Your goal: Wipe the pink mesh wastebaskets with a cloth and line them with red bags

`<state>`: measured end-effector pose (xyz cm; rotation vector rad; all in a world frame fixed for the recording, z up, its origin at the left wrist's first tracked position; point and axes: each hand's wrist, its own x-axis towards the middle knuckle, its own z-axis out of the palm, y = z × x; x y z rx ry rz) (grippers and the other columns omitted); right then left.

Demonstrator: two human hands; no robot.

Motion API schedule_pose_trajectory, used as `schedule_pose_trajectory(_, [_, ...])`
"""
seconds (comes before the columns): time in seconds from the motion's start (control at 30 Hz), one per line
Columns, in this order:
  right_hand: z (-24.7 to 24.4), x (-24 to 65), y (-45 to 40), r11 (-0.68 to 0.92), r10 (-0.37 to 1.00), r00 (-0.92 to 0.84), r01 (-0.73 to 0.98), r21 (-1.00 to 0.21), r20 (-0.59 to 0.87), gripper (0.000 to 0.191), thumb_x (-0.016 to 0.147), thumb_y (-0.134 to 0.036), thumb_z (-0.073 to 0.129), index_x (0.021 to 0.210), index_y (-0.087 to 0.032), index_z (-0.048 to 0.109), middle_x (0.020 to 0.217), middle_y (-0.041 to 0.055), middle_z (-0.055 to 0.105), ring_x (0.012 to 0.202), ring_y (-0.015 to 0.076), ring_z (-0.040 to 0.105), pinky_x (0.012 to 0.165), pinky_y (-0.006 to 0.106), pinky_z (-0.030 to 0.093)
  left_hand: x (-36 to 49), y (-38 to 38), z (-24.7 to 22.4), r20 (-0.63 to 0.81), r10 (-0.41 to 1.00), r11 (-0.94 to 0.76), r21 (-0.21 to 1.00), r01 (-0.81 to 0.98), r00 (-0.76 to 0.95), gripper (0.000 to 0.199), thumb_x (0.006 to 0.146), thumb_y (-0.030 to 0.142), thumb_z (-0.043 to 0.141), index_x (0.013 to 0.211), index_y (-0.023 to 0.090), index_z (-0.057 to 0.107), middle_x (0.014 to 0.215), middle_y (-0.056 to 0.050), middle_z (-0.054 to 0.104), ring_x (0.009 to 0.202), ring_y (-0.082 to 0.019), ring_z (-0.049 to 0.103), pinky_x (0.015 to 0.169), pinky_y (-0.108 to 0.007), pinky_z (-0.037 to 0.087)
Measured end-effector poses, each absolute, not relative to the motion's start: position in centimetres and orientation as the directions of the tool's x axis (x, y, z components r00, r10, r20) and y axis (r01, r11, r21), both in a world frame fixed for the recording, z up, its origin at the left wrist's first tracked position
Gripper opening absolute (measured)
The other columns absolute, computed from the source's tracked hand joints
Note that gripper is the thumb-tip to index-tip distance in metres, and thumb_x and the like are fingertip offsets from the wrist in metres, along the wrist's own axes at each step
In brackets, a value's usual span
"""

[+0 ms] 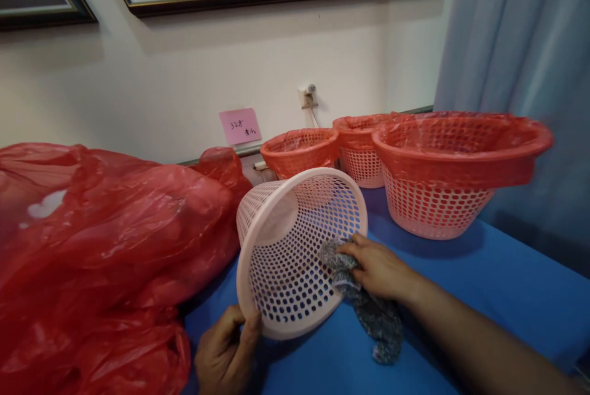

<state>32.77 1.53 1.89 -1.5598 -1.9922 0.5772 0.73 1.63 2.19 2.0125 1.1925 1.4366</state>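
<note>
Blue tabletop (507, 278) underneath, and here's the pale pink perforated basket (299, 260) tilted over it, mouth toward us! Left of that basket sprawl bulging red plastic bags (115, 247); behind it, a small red-lined basket (299, 164); behind-right, a second red-lined basket (362, 166); and right, upright, the large red-lined basket (437, 201)!

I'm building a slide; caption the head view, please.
Left hand holding a tilted, perforated plastic wastebasket, right hand holding a gray cloth against it.

Dim lt — soft shadows, sl. blur
</note>
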Motion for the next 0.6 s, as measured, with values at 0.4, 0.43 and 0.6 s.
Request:
schedule_pose_trajectory(0.4, [0.0, 30.6, 1.7, 0.305, 0.928, -0.358, 0.561, -0.77, 0.107, 0.054, 0.074, -0.01, 0.069, 0.125, -0.027, 0.072, 0.118, 0.0032, 0.062, 0.114, 0.0208, 0.061, 0.105, 0.033, 0.048, 3.6, 2.6, 2.4, 0.224, 0.568, -0.755, 0.526, 0.393, 0.792, 0.015, 0.095, 0.03, 0.067, 0.104, 0.025, 0.078, 0.093, -0.001, 0.083, 0.088, -0.02, 0.08, 0.081, -0.024, 0.064])
schedule_pose_trajectory(0.43, [0.0, 30.4, 1.7, 0.319, 0.918, -0.377, 0.523, -0.79, 0.122, 0.053, 0.074, -0.009, 0.07, 0.124, -0.028, 0.072, 0.118, 0.0028, 0.063, 0.114, 0.0203, 0.061, 0.105, 0.033, 0.048, 3.6, 2.5, 2.3, 0.291, 0.551, -0.784, 0.501, 0.366, 0.782, 0.015, 0.097, 0.029, 0.065, 0.104, 0.025, 0.078, 0.093, -0.001, 0.083, 0.088, -0.02, 0.08, 0.081, -0.023, 0.064])
schedule_pose_trajectory(0.6, [0.4, 30.1, 1.3, 0.376, 0.882, -0.451, 0.497, -0.782, 0.137, 0.054, 0.074, -0.007, 0.069, 0.123, -0.029, 0.074, 0.114, 0.0022, 0.063, 0.109, 0.0193, 0.062, 0.102, 0.032, 0.05, 3.2, 1.5, 3.0, 0.599, 0.474, -0.878, 0.376, 0.295, 0.646, 0.016, 0.102, 0.029, 0.061, 0.094, 0.023, 0.073, 0.071, 0.003, 0.076, 0.058, -0.012, 0.072, 0.058, -0.016, 0.055])
